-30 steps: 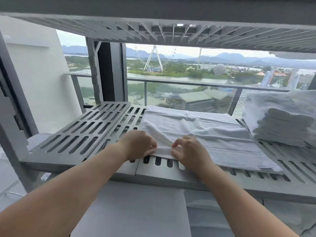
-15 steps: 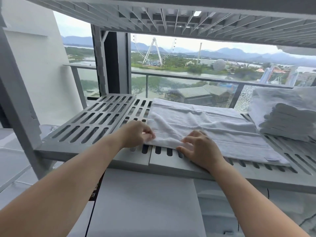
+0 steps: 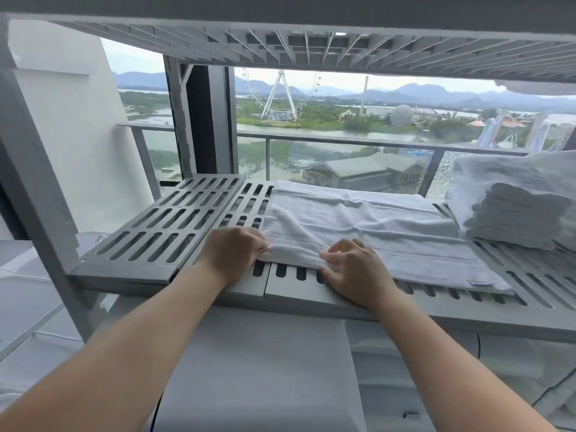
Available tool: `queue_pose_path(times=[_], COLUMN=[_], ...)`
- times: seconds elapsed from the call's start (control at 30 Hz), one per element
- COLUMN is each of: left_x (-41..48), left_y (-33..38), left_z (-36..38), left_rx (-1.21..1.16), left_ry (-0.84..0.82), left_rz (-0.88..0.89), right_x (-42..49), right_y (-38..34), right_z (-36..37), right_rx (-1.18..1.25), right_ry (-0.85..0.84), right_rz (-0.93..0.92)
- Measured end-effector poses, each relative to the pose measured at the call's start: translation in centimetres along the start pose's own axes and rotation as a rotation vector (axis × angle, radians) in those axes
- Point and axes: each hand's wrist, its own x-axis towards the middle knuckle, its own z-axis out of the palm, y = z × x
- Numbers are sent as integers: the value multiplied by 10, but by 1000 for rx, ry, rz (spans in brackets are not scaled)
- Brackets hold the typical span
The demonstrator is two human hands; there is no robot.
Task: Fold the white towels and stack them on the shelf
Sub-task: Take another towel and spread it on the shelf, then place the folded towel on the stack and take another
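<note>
L hand (image 3: pixel 232 251) & R hand (image 3: pixel 355 269) both pinch the near-left end of the towel (image 3: pixel 367 232), fingers curled on the hem. L is at the corner, R just beside it along the front edge.

Shelf (image 3: pixel 174 226) under it is grey hard plastic w/ rows of long slots. The upper shelf (image 3: pixel 311 42) overhead is ribbed the same way.

Towel lies flat across the shelf's middle, prob. doubled lengthwise already, near edge close to the front lip. It's white terry: soft, limp, light, w/ a woven band running along it nr the front. It won't hold shape, so I'd grip at corner + hem w/ both hands, carry that end over, then smooth it flat. Dragging could snag loops in the slots.

Stack of folded towels (image 3: pixel 514 216) sits at the R end, well apart from my hands, rounded folds facing me.
</note>
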Motion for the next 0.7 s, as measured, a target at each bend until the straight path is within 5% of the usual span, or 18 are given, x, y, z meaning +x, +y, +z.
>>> queue_pose_path(times=[0.13, 0.47, 0.7], left_x=[-4, 5, 10], left_y=[0, 10, 31], left_z=[9, -13, -5], left_rx=[-93, 148, 333], left_ry=[-89, -403, -315], left_rz=[-16, 75, 29], right_x=[0, -2, -6], right_y=[1, -2, -4], right_z=[1, -5, -8], right_rx=[-16, 5, 21], right_ry=[-19, -77, -36], right_rz=[-4, -2, -4])
